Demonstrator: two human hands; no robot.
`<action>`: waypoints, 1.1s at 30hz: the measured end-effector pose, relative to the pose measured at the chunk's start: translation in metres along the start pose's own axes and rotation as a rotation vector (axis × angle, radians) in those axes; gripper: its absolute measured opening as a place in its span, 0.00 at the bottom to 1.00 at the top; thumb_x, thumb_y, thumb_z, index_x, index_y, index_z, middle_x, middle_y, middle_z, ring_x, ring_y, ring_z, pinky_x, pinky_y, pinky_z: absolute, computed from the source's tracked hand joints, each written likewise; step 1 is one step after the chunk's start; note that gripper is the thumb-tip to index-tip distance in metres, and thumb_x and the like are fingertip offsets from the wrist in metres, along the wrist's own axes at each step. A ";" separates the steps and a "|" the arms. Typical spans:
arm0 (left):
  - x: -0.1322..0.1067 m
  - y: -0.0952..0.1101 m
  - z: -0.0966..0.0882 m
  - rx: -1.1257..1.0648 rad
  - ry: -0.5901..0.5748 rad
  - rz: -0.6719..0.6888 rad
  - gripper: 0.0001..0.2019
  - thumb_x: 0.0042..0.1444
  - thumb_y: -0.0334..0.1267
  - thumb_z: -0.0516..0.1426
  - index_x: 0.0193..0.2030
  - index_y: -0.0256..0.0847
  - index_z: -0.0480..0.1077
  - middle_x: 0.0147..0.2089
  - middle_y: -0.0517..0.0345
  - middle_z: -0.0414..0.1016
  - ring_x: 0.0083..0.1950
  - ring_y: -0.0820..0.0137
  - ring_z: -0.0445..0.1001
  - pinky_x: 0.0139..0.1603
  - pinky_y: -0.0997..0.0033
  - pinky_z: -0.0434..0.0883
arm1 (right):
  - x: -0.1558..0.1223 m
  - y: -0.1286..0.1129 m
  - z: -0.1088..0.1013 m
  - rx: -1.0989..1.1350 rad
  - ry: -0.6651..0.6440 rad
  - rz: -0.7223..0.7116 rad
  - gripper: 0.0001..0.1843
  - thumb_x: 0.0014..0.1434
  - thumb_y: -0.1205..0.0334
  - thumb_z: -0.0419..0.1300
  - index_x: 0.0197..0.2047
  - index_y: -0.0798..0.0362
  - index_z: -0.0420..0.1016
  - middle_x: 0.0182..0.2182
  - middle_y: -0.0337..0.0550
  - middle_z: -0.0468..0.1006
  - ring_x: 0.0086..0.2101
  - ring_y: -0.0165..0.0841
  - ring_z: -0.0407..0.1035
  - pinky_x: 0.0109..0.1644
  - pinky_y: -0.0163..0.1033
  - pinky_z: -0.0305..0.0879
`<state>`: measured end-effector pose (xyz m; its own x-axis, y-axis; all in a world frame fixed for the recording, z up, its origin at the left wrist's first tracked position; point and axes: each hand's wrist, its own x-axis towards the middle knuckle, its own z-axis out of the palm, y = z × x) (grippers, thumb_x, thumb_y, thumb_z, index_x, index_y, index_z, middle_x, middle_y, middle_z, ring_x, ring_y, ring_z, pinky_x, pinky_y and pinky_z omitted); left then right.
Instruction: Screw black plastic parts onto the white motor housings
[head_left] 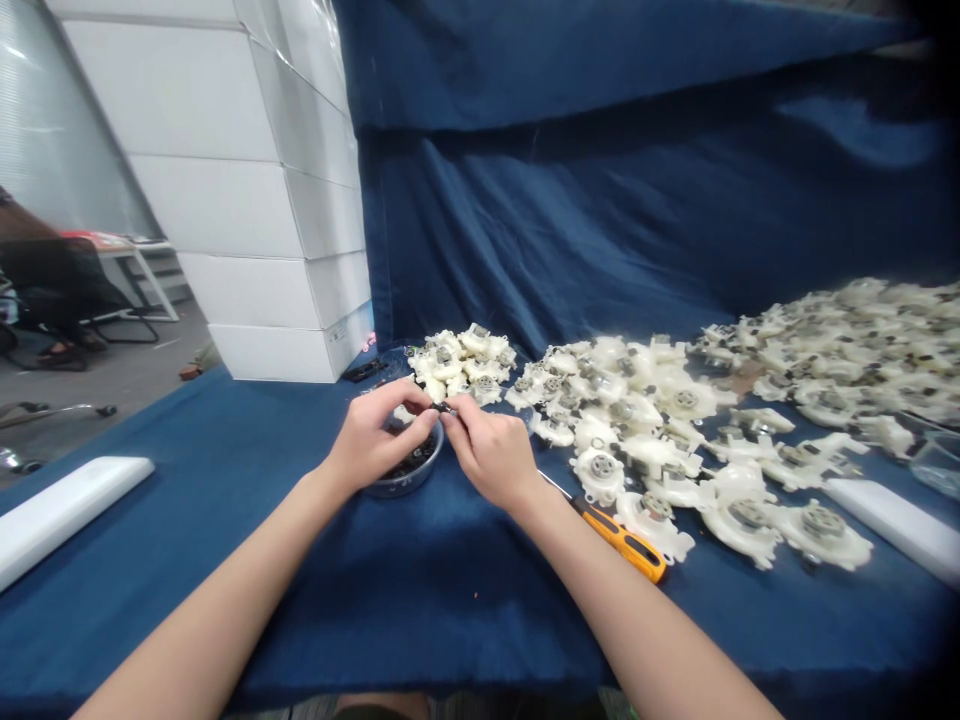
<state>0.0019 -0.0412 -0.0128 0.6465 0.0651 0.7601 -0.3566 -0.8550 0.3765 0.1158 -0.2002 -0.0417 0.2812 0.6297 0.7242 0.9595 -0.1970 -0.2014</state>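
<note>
Between my two hands is a small black part (pixel 442 408), too small to name more exactly. My left hand (pixel 379 432) pinches one side of it with thumb and fingers. From the other side the fingertips of my right hand (pixel 491 450) close on it. Just below, a round clear bowl (pixel 405 487) holds many small black pieces (pixel 420 457), partly covered by my left hand. To the right of my right hand lies a screwdriver (pixel 622 540) with an orange and black handle, its shaft partly hidden by my wrist.
Cream plastic housings (pixel 615 395) are heaped behind and to the right, with a larger pile (pixel 862 340) farther right. White boxes (pixel 262 210) stand stacked at the back left. White slabs lie at the left (pixel 75 510) and right (pixel 892 525). A blue cloth (pixel 525 230) hangs behind.
</note>
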 end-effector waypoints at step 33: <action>0.000 -0.001 0.001 0.111 -0.363 -0.216 0.13 0.72 0.44 0.43 0.51 0.42 0.65 0.44 0.56 0.74 0.44 0.67 0.73 0.47 0.68 0.67 | 0.010 -0.006 -0.013 1.206 -0.395 0.289 0.22 0.73 0.49 0.45 0.29 0.51 0.56 0.18 0.29 0.57 0.18 0.23 0.54 0.24 0.31 0.53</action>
<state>0.0033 -0.0407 -0.0135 0.9005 0.0801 0.4273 -0.1253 -0.8933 0.4316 0.1123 -0.2027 -0.0244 0.2663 0.8961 0.3552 0.2154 0.3038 -0.9281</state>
